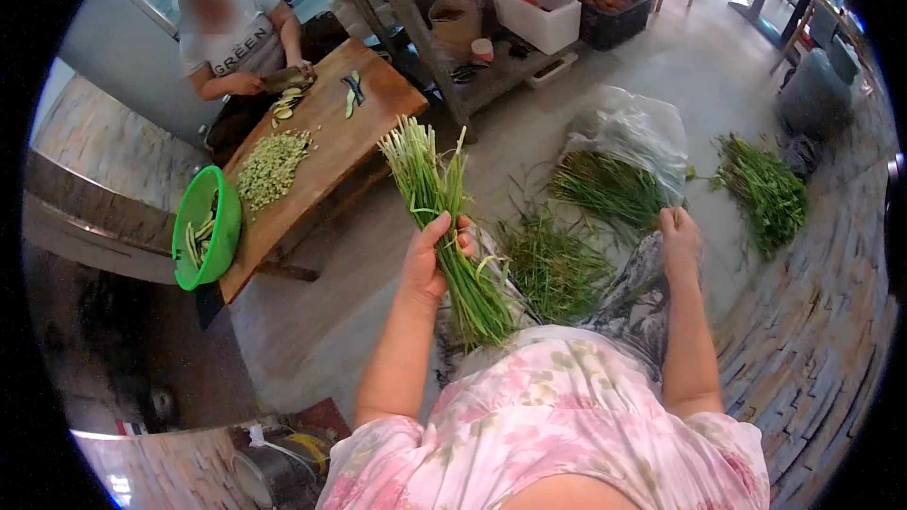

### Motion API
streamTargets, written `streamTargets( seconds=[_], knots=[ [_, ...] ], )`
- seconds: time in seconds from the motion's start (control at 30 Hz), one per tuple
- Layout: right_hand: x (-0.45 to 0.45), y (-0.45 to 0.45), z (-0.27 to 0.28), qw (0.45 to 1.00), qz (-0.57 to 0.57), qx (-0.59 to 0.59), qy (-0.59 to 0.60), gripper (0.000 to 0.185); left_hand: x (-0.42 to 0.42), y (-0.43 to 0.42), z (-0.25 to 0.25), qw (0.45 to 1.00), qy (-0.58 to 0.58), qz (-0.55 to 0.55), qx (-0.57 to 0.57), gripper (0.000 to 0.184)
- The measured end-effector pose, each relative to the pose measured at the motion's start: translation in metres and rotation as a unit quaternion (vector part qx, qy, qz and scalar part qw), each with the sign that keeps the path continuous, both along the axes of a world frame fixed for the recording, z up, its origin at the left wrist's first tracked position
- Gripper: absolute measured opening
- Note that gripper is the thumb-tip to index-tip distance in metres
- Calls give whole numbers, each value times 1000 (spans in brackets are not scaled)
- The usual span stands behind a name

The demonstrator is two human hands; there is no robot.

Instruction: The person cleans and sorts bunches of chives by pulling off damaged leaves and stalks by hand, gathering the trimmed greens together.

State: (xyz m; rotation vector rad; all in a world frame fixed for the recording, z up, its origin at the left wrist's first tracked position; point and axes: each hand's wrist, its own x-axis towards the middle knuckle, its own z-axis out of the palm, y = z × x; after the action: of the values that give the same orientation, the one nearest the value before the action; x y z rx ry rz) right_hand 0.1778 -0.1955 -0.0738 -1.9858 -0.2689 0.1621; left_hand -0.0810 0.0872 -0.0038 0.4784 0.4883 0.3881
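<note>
In my left hand (433,260) is a thick bunch of chives (468,288), held upright at a tilt. Its pale cut ends point up and away from me, and its green leaves hang toward my lap. My right hand (679,241) is closed above my right knee, at the near edge of a clear plastic bag (631,123). Whatever its fingers hold, if anything, is hidden. More long greens (609,184) stick out of the bag. A loose heap of thin green leaves and trimmings (556,263) lies on the floor between my legs.
Leafy green herbs (761,191) lie on the floor at right. At left, a co-worker (241,38) cuts vegetables with a cleaver on a wooden table (383,99), beside diced pieces (272,170) and a green basin (225,231). A white crate (539,19) sits on the low shelf behind.
</note>
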Motion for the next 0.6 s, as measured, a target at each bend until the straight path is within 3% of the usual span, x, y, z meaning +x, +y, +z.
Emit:
streamTargets(
  seconds=[0.2,0.33,0.43,0.53,0.6],
  knots=[
    [-15,4,-16,951,77,-278,-110,20,-8,8,11,996,-81,21,-22,28],
    [-15,3,-24,913,122,-353,-167,19,-15,11,27,987,-155,18,-29,27],
    [-14,19,-14,895,187,-390,-112,25,-17,11,32,985,-166,0,-50,26],
    [-34,59,34,929,231,-270,-103,34,-12,5,30,981,-172,-47,-76,26],
    [-54,89,72,946,299,-87,-93,36,-4,-3,26,977,-167,-89,-95,26]
  ],
)
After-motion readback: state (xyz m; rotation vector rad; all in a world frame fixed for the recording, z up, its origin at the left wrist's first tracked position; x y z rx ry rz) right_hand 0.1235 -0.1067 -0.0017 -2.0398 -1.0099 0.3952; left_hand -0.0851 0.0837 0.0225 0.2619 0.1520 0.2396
